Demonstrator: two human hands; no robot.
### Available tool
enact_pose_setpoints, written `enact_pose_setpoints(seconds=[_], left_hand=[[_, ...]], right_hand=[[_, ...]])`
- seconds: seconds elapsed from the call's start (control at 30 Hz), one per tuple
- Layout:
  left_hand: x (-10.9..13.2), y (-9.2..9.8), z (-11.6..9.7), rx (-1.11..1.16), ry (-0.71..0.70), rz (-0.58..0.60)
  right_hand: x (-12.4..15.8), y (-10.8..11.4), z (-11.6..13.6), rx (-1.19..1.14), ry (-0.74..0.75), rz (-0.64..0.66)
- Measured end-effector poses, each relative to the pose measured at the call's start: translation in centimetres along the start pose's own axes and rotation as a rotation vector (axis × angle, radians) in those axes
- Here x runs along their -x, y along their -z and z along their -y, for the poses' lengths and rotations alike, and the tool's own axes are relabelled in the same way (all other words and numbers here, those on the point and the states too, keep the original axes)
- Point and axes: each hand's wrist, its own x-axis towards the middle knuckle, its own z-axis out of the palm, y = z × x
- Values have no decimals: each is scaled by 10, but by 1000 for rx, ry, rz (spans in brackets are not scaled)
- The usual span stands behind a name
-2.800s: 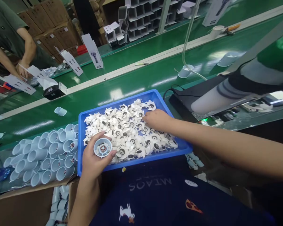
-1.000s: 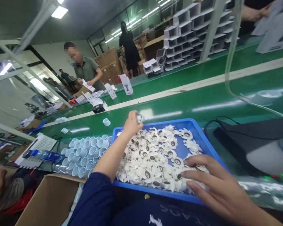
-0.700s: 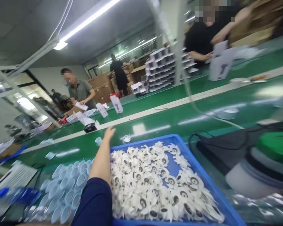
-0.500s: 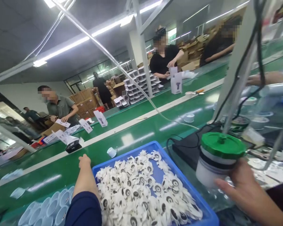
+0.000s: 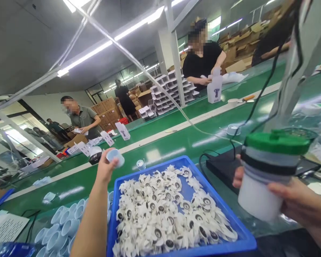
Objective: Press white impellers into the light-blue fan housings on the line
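Jar [image 5: 262,182], gripped in your right hand [image 5: 295,198], is just right of the blue tray [image 5: 243,241]; you cannot tell whether its base touches the bench [image 5: 228,200]. Its long axis runs upward, green lid [image 5: 278,141] on top, leaning a little away from the tray. You wrap the body below the lid, probably for a steadier hold. Your left hand [image 5: 106,167], beyond the tray's far left corner, pinches a cup [image 5: 116,158] by its wall, likely to leave its mouth uncovered; that mouth seems tipped up, though the exact angle is unclear. White fan wheels [image 5: 155,210] lie loose in the tray, whose raised walls presumably stop them scattering. A second cup [image 5: 141,164] sits near the tray's far edge, and heaped cups [image 5: 60,232] lie left of it.
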Motion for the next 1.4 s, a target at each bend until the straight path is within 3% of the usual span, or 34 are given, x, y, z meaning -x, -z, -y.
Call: enact_pose_setpoints(seconds=[0.03,0.07,0.13,0.17,0.23,0.3,0.37,0.5,0.77,1.13,1.2,1.3,1.37,1.4], left_hand=[[25,-5,-12,-7,0,96],[51,-12,-25,-30,-27,265],[103,-31,-50,-42,-48,601],[124,-42,-60,4,-15,707],[156,-62,-71,70,61,751],[172,-77,-73,47,69,675],[176,-86,-72,-24,8,610],[169,-87,-77,-42,-65,551],[168,-91,-87,-1,-66,526],[168,-91,-88,-24,38,538],[166,-88,-91,25,115,586],[162,-82,-91,95,234,807],[159,-73,-80,8,214,895],[159,-67,-71,-61,189,871]], right_hand=[[-7,-5,12,-245,-90,73],[-13,-13,24,-439,-144,103],[-27,-41,49,-696,-280,229],[-34,-58,61,-789,-341,224],[-47,-93,79,-910,-491,272],[-57,-123,89,-994,-470,358],[-61,-145,92,-1028,-370,385],[-56,-164,91,-946,-270,261],[-46,-160,97,-786,-182,259],[-45,-160,103,-658,-209,196],[-48,-164,102,-685,-230,179],[-52,-161,98,-749,-290,152],[-51,-143,92,-725,-314,82],[-48,-128,88,-671,-314,25]])
